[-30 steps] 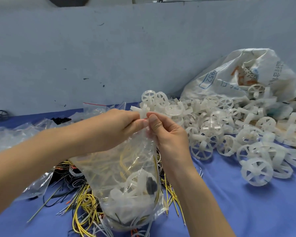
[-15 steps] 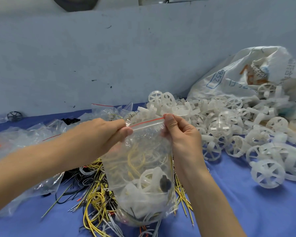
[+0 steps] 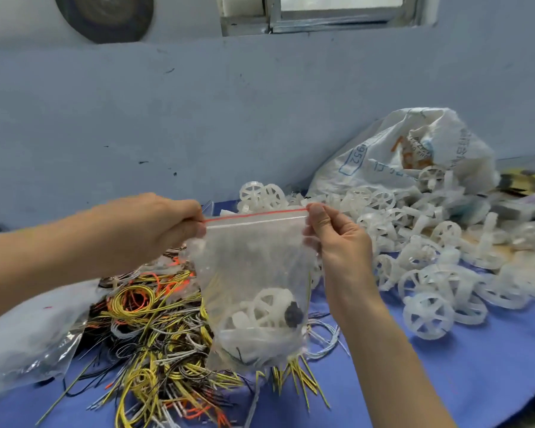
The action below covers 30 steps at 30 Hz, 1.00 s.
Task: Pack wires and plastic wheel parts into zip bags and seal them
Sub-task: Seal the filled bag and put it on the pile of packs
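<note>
- Head view, nearest: loose wires (image 3: 155, 344) lie tangled on the blue table (image 3: 445, 381), springy and light
- zip bag (image 3: 254, 288) hangs upright above them, long axis vertical, mouth up; soft, slippery film, bottom-heavy with a wheel part (image 3: 269, 307); best held at the stiff top strip
- left hand (image 3: 149, 227) and right hand (image 3: 337, 236) each pinch a top corner
- farther off, a heap of wheels (image 3: 430, 257); light, rigid

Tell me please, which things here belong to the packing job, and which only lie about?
Job: zip bag pinched at its top corners by left hand and right hand; wire pile; loose plastic wheels.

Lying about: printed white sack; round dark object on wall; window frame.
</note>
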{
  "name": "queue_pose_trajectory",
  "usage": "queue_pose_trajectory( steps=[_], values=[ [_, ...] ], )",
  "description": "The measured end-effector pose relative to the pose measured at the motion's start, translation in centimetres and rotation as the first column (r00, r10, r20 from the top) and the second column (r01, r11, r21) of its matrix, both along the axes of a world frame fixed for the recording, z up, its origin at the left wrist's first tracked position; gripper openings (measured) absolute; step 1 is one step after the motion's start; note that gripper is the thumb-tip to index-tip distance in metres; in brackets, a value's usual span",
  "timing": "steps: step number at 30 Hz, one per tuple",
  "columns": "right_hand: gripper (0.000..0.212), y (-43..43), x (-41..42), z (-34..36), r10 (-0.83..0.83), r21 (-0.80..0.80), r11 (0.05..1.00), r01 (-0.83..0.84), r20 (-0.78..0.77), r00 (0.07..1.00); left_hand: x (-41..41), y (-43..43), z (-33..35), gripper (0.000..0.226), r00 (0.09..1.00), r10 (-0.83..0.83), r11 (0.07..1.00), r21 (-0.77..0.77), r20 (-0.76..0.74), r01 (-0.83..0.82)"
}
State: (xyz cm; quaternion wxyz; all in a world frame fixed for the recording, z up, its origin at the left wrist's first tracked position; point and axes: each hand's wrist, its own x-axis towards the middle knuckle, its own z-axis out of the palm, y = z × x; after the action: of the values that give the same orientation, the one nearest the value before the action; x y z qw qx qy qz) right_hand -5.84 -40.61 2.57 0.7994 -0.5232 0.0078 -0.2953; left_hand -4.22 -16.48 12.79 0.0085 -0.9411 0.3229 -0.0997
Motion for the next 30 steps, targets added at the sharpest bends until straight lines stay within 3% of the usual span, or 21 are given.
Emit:
queue_pose_trajectory(
  steps=[7, 12, 15, 17, 21, 26, 30],
  values=[
    [0.016, -13.2, 1.4, 6.5, -0.319, -0.241, 0.922, 0.303, -0.028, 0.947, 7.7, -16.6, 5.2, 0.019, 0.992, -0.022, 0.991, -0.128, 0.122, 0.038],
    [0.013, -20.3, 1.5, 11.0, -0.559, -0.352, 0.748, 0.563, 0.124, 0.82, 11.0, -26.5, 6.7, 0.025, 0.878, 0.071, 0.953, -0.291, 0.473, 0.08],
    [0.018, -21.6, 1.3, 7.9, -0.643, -0.427, 0.617, 0.661, 0.211, 0.736, 12.3, -28.8, 3.1, 0.027, 0.791, 0.017, 0.951, -0.255, 0.611, 0.176],
    [0.013, -21.5, 1.5, 3.4, -0.645, -0.576, 0.556, 0.599, 0.156, 0.748, 13.2, -29.2, -1.6, 0.026, 0.812, -0.053, 0.972, -0.157, 0.581, 0.176],
    [0.014, -20.8, 1.5, -5.4, -0.558, -0.823, 0.527, 0.212, -0.146, 0.817, 14.0, -29.1, -11.2, 0.024, 0.881, -0.148, 0.982, -0.041, 0.448, 0.185],
    [0.012, -20.6, 0.2, -7.7, -0.57, -0.93, 0.35, 0.11, -0.118, 0.813, 14.3, -27.9, -15.1, 0.009, 0.879, -0.169, 0.976, -0.051, 0.445, 0.214],
    [0.018, -19.4, 0.1, -6.9, -0.612, -0.976, 0.214, 0.024, -0.115, 0.783, 14.7, -27.4, -15.8, 0.011, 0.893, -0.146, 0.979, -0.067, 0.425, 0.192]
  ],
)
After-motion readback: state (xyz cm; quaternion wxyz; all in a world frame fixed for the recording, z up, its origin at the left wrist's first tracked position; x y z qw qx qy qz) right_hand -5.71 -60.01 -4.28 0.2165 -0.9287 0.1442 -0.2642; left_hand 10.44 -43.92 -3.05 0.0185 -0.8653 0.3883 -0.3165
